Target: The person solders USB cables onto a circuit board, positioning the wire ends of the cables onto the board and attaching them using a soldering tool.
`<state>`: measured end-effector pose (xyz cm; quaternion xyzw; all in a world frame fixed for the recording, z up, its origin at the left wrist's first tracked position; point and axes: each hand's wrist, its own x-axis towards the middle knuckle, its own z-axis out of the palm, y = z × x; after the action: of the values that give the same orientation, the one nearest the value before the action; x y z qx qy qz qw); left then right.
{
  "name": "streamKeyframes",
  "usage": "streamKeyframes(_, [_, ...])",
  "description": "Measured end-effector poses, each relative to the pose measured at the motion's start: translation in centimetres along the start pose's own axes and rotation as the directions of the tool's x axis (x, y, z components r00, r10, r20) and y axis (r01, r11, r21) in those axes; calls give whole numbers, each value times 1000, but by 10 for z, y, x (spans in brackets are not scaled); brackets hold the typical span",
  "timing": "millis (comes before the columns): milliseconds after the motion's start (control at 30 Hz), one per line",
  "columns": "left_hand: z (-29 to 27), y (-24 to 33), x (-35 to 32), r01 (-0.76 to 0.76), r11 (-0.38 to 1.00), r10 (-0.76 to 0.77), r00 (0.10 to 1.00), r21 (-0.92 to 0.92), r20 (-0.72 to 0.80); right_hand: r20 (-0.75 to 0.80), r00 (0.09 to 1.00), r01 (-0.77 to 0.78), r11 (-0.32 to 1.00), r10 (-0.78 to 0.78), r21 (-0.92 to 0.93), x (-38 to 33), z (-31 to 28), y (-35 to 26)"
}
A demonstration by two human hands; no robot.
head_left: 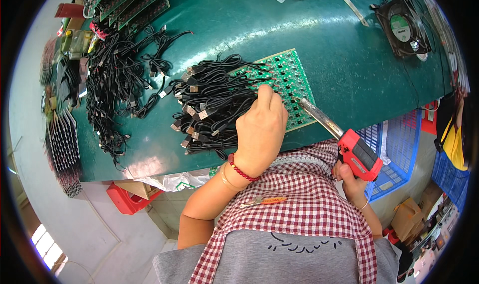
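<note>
1. Head view, workpiece: a green circuit board (303, 77) lies on the green desk (344, 49), in front of the person, with rows of small dark parts. Black USB cables (214, 87) are heaped over its left side, some with thin wire ends reaching onto it.
2. Head view, left hand (262, 127): it arches over the board's lower middle, fingers bunched and pointing down. Whether a wire is pinched between them cannot be told, since the hand hides the tips.
3. Head view, right hand (352, 184): its fingers are wrapped around the red-and-black soldering tool (358, 155), whose metal barrel slants up to the board, the tip just beside the left fingers.
4. The step in hand looks like joining a wire end to the board. Done well, it would likely call for the wire held flat and steady on its pad, with the hot tip meeting pad and wire together, briefly.
5. The left fingers should stay clear of the barrel, and the cable heap is best kept from tugging on fresh joints.
6. A steady right wrist would help spare neighbouring parts.
</note>
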<state>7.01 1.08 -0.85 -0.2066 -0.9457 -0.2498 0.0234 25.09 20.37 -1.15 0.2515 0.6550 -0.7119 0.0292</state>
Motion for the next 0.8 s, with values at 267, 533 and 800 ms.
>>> streamKeyframes(267, [-2, -2, 0, -22, 1000, 22, 1000, 8, 17, 11, 1000, -4, 1000, 3, 11, -2, 0, -2])
streamKeyframes(533, [-1, -4, -1, -58, 998, 58, 998, 4, 9, 68, 998, -6, 1000, 7, -6, -6, -1, 3])
streamKeyframes(800, [1, -3, -2, -86, 996, 86, 996, 24, -3, 95, 995, 38, 991, -26, -127, -4, 2, 4])
